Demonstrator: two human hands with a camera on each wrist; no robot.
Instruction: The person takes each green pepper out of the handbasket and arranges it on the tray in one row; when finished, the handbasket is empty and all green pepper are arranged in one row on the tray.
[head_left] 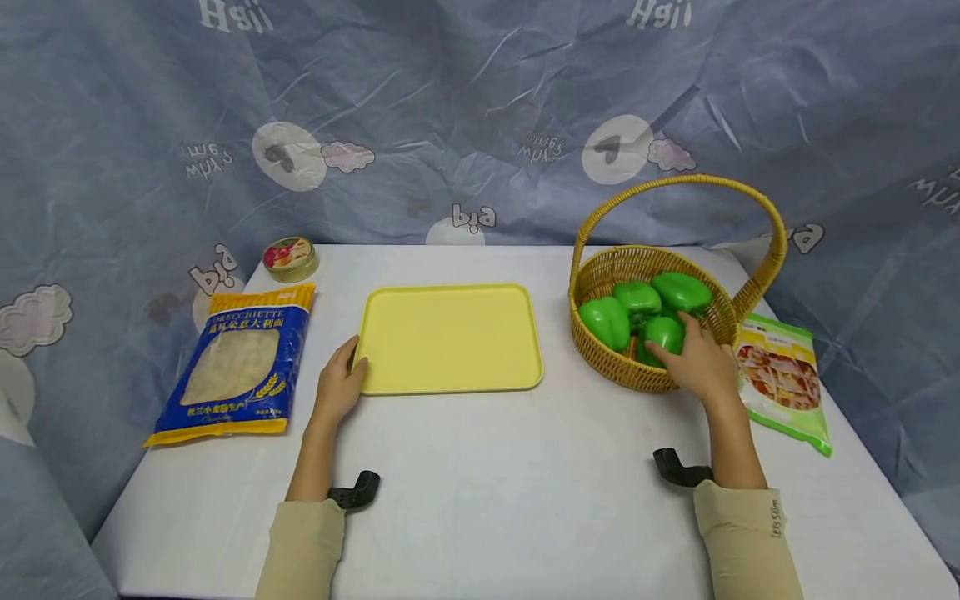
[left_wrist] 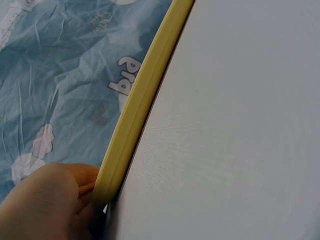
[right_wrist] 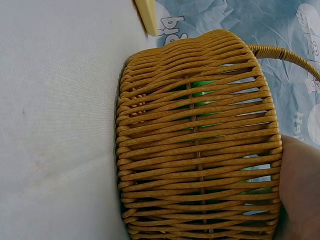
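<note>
A yellow tray (head_left: 450, 337) lies flat on the white table. My left hand (head_left: 341, 383) holds it by the left edge, thumb at the rim; in the left wrist view the same hand (left_wrist: 55, 200) meets the end of the tray's side (left_wrist: 135, 112). Over the front right rim of a wicker basket (head_left: 622, 371), my right hand (head_left: 705, 362) reaches in, thumb and fingers about the nearest green bell pepper (head_left: 663, 336). Several green peppers (head_left: 606, 323) share the basket. From the right wrist, the basket wall (right_wrist: 200, 145) hides most of the peppers and the fingertips.
A blue and yellow pasta bag (head_left: 232, 358) lies left of the tray, with a round tin (head_left: 290, 257) behind it. Right of the basket is a green and white food packet (head_left: 783, 379). The basket's tall handle (head_left: 690, 179) arches above it. A printed curtain (head_left: 480, 125) hangs behind.
</note>
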